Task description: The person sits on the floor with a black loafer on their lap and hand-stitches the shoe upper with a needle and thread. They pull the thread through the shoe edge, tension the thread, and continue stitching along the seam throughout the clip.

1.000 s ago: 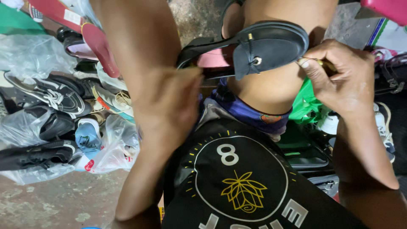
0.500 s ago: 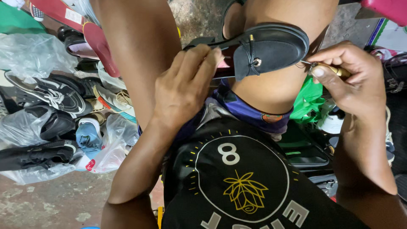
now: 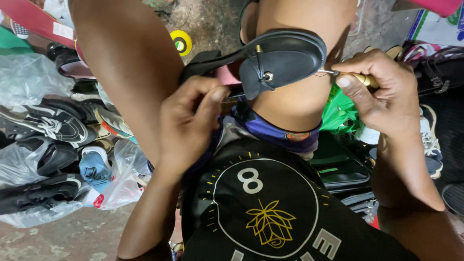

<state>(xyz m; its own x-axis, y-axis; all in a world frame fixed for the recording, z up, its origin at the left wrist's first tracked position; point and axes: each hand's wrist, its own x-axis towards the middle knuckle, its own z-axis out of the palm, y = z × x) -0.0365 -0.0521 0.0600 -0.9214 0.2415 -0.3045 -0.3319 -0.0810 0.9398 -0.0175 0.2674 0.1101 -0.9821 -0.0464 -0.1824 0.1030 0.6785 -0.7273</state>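
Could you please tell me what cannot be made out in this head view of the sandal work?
- Tool tip: hidden behind the black sandal.
- Tool handle: mostly covered by the right hand.
- What the left hand fingers pinch: too small.
- Sandal's far end: hidden behind the knee.

Left hand (image 3: pixel 186 123) fingers pinched; right hand (image 3: pixel 379 89) fisted, both raised.

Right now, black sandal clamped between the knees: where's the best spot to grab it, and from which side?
Probably the narrow heel end of the black sandal, coming from the left. That end juts out free past the knee beside the left hand, while the toe end is occupied by the right hand and its awl-like tool.
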